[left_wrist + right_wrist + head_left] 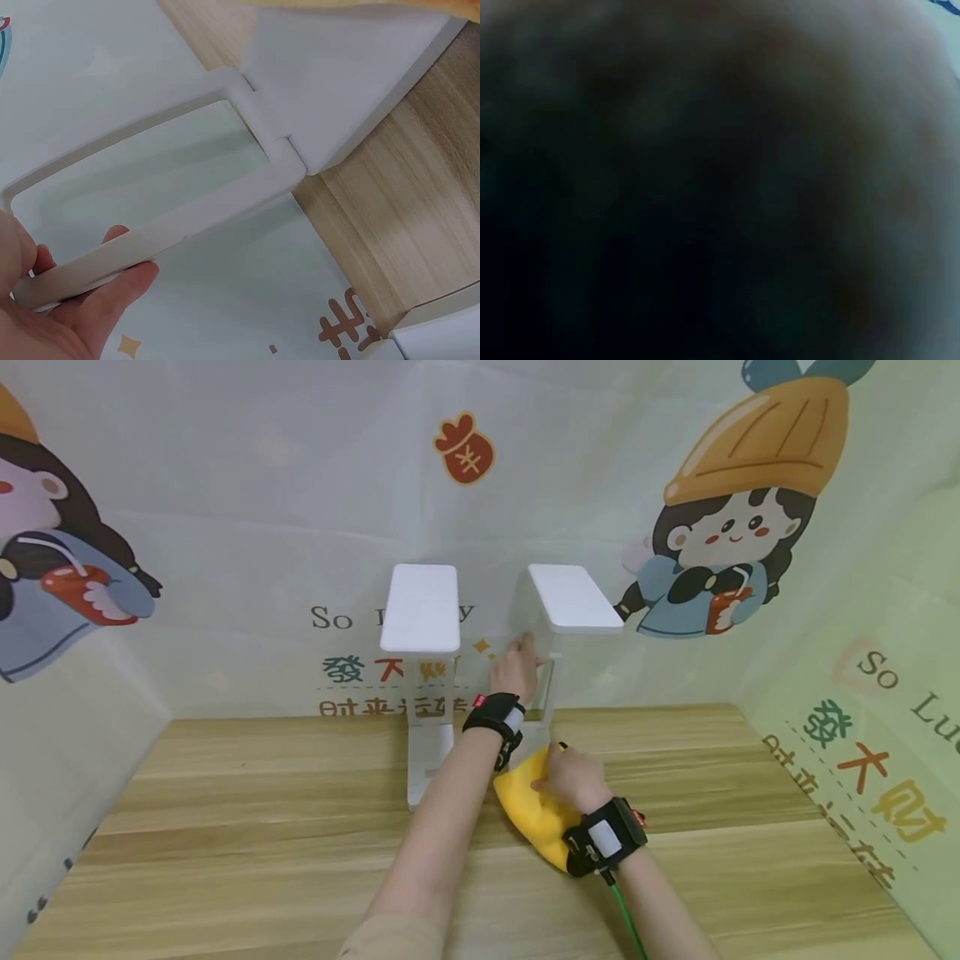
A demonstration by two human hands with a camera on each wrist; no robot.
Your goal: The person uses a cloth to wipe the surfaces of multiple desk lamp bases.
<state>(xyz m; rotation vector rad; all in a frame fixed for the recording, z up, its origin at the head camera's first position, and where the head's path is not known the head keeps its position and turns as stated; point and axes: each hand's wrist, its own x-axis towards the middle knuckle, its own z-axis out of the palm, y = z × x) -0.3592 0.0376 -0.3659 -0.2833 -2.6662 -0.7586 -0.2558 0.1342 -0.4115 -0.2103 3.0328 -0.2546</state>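
Two white folding stands, each with a flat base, an open frame arm and a rectangular top plate, stand side by side at the back of the table. My left hand [516, 670] grips the frame arm of the right stand [576, 597]; in the left wrist view the thumb and fingers wrap the arm's end [112, 266]. My right hand [576, 778] holds a soft yellow thing [528, 797], cloth or plush, at the front of that stand's base. Its exact kind is unclear. The left stand [420, 608] is untouched. The right wrist view is dark and blurred.
A pale printed backdrop [262, 568] rises right behind the stands, with more of it at both sides. The wood-grain table [247, 827] extends to the left and right. A green cable [628, 917] runs from the right wrist's strap toward the front.
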